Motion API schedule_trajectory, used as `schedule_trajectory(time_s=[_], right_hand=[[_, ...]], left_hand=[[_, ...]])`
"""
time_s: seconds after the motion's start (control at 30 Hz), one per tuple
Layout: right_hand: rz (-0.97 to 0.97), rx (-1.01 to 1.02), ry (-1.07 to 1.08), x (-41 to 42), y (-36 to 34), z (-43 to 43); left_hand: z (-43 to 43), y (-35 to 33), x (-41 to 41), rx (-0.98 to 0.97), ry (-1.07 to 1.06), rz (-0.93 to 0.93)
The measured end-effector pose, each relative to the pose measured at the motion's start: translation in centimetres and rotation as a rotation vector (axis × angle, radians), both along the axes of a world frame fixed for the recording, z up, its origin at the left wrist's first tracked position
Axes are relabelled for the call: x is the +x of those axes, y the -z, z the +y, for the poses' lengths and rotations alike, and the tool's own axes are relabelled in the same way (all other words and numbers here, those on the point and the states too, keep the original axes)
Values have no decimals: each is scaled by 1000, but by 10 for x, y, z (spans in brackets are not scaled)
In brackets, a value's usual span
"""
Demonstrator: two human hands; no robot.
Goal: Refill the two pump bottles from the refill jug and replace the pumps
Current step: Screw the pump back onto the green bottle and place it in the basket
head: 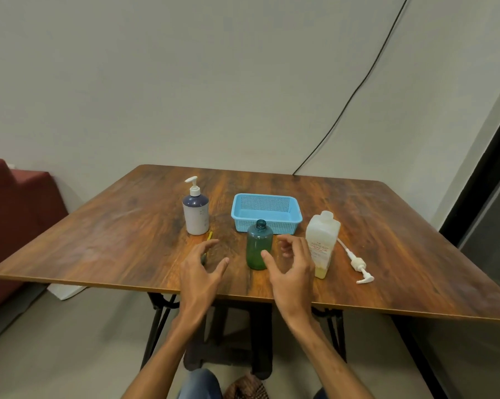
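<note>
Standing upright near the front of the table (113, 240): green bottle (259, 246), neck open, no pump on. Right hand (289, 266) just right of it, fingers spread and loosely bent, holding nothing; can't tell if the thumb touches. Left hand (199, 269) spread, empty, apart on its left. Refill jug (323, 240) upright beyond the right hand, loose pump (358, 263) lying right of it. White pump bottle (196, 214) back-left, blue basket (266, 214) behind.
</note>
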State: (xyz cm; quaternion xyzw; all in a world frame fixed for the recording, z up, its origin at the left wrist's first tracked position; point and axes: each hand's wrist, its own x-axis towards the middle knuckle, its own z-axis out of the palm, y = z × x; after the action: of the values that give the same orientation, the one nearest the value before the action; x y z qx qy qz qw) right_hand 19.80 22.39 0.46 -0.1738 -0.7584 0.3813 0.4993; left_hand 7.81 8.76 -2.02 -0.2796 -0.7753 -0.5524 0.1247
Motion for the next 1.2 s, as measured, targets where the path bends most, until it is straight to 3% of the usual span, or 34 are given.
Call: schedule_trajectory(time_s=[0.4, 0.53, 0.8, 1.0, 1.2], right_hand=[[-284, -249, 14, -57, 42, 1], [-312, -283, -8, -67, 47, 9], [-341, -308, -14, -68, 47, 21], [-345, -280, -15, -67, 48, 21], [-335, -264, -18, -65, 47, 17]], left_hand=[[-1, 35, -42, -353, -256, -117], [-3, 41, -51, -405, -299, -54], [-8, 29, -49, -347, -231, 21], [-7, -26, -38, -132, -168, 67], [-1, -89, -23, -76, -96, 217]])
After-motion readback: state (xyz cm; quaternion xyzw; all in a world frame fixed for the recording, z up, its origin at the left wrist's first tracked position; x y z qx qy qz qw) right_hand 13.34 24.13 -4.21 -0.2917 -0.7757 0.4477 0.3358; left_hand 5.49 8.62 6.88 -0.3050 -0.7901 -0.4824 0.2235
